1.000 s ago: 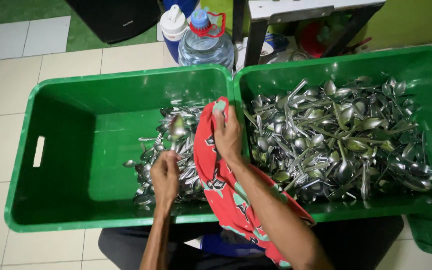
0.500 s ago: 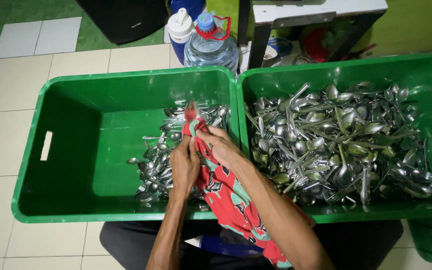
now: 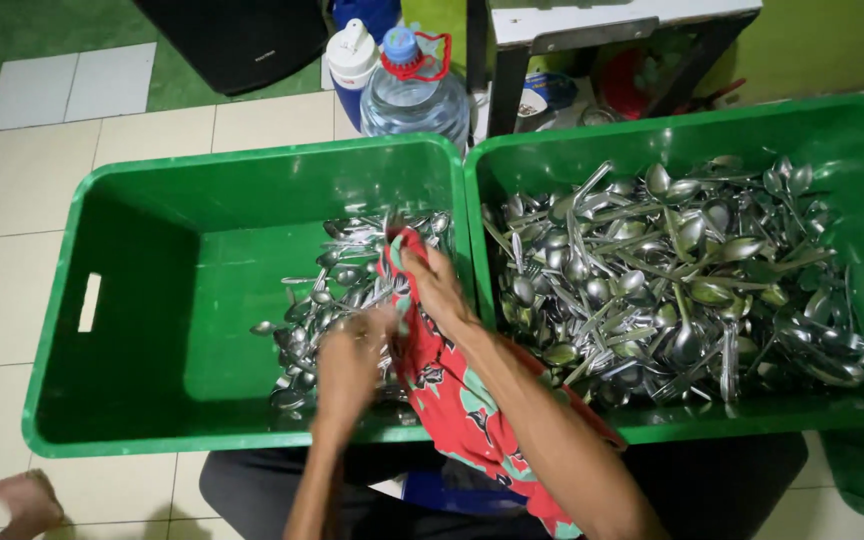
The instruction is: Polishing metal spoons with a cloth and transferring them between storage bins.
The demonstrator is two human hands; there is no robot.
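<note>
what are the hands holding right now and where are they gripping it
The right hand grips the red patterned cloth at its upper end, over the left green plastic crate. The left hand is blurred; whether it holds anything cannot be told.

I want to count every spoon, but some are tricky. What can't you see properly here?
- Head view: spoons in the left bin are partly covered by the left hand, the right hand and the red cloth.
- What the left hand's fingers hold: blurred by motion.
- Lower spoons in the right bin: buried under the pile.
- Right bin's far end: cut off by the picture's edge.
</note>
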